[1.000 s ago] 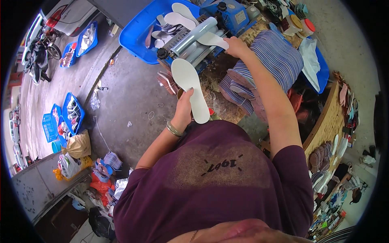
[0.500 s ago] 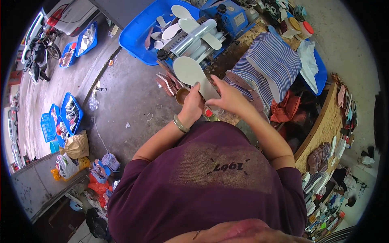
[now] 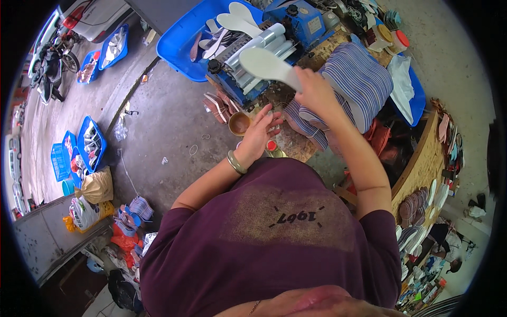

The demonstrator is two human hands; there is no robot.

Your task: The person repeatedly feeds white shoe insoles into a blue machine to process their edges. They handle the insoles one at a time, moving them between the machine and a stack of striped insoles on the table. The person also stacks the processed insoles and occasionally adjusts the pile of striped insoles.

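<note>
My right hand (image 3: pixel 316 90) grips the narrow end of a white shoe insole (image 3: pixel 265 64), held tilted above the near side of a blue roller machine (image 3: pixel 231 80) with shiny metal rollers (image 3: pixel 257 50). My left hand (image 3: pixel 257 132) has its fingers spread with nothing in them. It is beside a brown bowl (image 3: pixel 240 123), and a bottle with a red cap (image 3: pixel 272 146) stands near its wrist. Stacks of blue-and-white striped insoles (image 3: pixel 355 71) lie close to the right of my right hand. More white insoles (image 3: pixel 235 24) rest beyond the rollers.
Behind the machine is a large blue tub (image 3: pixel 182 39). Brown insole pieces (image 3: pixel 216 108) lie left of the bowl. Jars (image 3: pixel 400 40) and a white plastic bag (image 3: pixel 400 79) sit at the far right. Blue baskets (image 3: pixel 93 142) of pieces stand on the floor at left.
The insole has moved from between both hands up and right, now in my right hand alone. My left hand has let go and opened. Another white insole behind the rollers has shifted.
</note>
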